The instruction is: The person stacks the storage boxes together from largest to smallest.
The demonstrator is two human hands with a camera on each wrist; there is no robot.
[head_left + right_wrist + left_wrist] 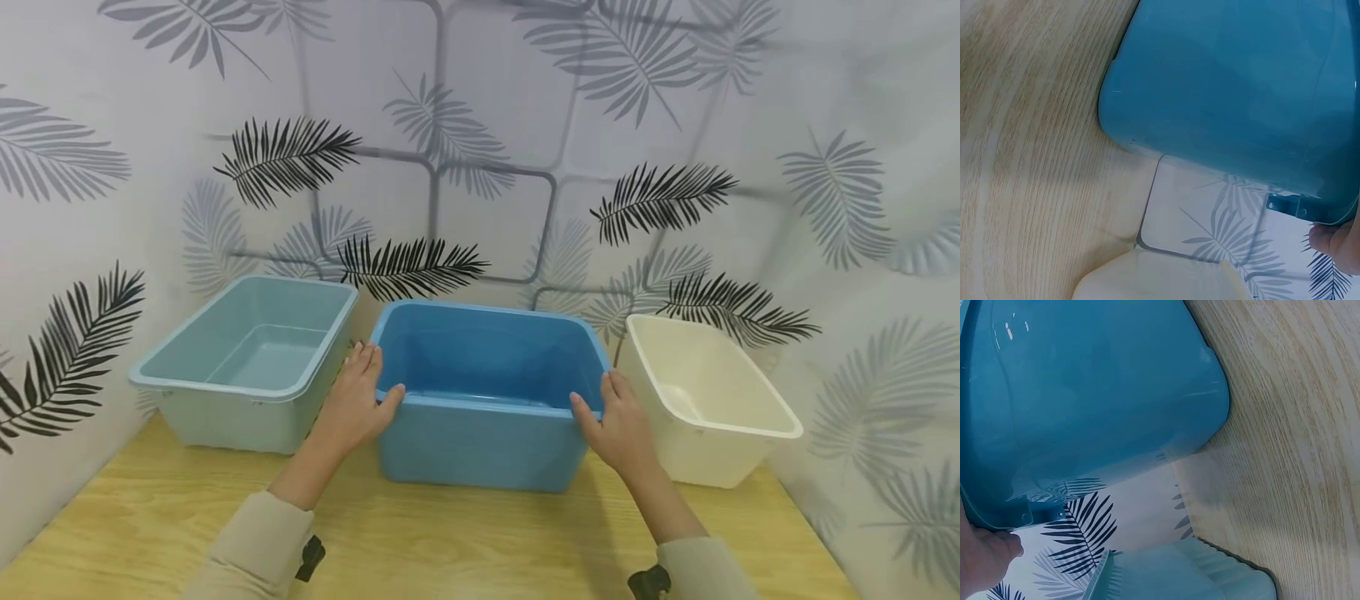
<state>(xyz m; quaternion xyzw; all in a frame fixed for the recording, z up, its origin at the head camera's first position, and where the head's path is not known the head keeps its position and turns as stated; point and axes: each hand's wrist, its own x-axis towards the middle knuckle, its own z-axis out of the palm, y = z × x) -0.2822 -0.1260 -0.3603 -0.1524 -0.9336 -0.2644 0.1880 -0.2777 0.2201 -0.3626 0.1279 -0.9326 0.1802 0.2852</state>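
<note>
A deep blue plastic tub (480,442) stands upright on the wooden table in the head view, its inside showing no contents. My left hand (355,400) grips its rim at the left front corner, thumb over the front edge and fingers along the side. At the opposite corner my right hand (621,425) holds the rim in the same way. Both wrist views show the tub's outer wall (1097,394) close up, with the fingertips of the right hand (1341,245) tucked beneath the rim.
To the left stands a pale blue-green tub (232,421), near my left forearm. A cream tub (712,454) sits to the right, angled outward. The wood-grain table (450,542) runs back to a wall (495,100) covered in leaf-patterned sheeting.
</note>
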